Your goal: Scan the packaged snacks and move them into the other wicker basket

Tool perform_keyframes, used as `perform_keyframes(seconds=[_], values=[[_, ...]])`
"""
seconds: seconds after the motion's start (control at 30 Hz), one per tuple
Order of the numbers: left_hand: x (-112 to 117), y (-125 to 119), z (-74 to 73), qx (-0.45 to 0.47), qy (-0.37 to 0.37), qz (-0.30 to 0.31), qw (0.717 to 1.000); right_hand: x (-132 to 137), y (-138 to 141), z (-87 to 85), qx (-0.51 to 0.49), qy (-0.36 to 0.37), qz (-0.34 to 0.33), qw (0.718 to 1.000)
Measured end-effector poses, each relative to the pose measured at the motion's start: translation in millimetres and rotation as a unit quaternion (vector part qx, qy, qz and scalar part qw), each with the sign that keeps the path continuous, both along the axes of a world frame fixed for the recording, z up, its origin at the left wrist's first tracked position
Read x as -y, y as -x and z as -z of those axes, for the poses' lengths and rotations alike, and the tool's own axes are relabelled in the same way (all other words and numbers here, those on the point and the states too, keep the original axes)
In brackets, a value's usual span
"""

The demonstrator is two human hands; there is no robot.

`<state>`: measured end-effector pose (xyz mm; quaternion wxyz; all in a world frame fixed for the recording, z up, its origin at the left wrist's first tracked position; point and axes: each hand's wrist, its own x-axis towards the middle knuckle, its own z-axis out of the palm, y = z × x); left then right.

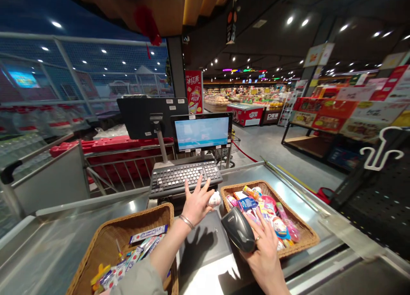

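Barcode scanner (238, 230) in the right hand, white item in the left — that's how the person stands at the long metal counter (57, 243) in front of me. On the counter sit two wicker baskets. The left basket (121, 227), partly hidden by the forearm and grey-green sleeve (141, 280), has slim wrapped packs (148, 234) in it, with something yellow near them. The right basket (303, 246) is heaped with bright packets (248, 203) and small toy-like pieces. Between and behind them stand a dark monitor (152, 119), its back to us, and a lit screen (202, 133), pale blue. Below the screen lies a black keyboard (184, 176) with light keys. The right hand (265, 243) is closed round the scanner, a couple of fingers stretched out along it, just at the near left side of the right basket. The left hand (197, 203) has its fingers spread over the keyboard's front edge; whether they touch keys I can't tell. Between its thumb and forefinger it pinches the small white item (215, 198), between keyboard and right basket. A bracelet (186, 221) circles that wrist.
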<state>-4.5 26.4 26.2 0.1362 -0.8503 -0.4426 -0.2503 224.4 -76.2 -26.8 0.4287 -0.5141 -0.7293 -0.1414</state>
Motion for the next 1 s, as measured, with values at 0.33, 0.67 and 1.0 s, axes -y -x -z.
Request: perform_keyframes(seconds=[0.33, 0.67, 1.0], values=[[-9, -30, 3.0, -0.003, 0.015, 0.046, 0.999, 9, -20, 1.3, -0.015, 0.019, 0.04, 0.999], [-16, -60, 10.0, -0.002, 0.017, 0.088, 0.996, 17, -39, 8.9, -0.048, 0.025, 0.107, 0.993], [-20, -87, 11.8, -0.016, 0.043, 0.118, 0.992, 21, -58, 12.1, -0.101, 0.018, 0.136, 0.985]])
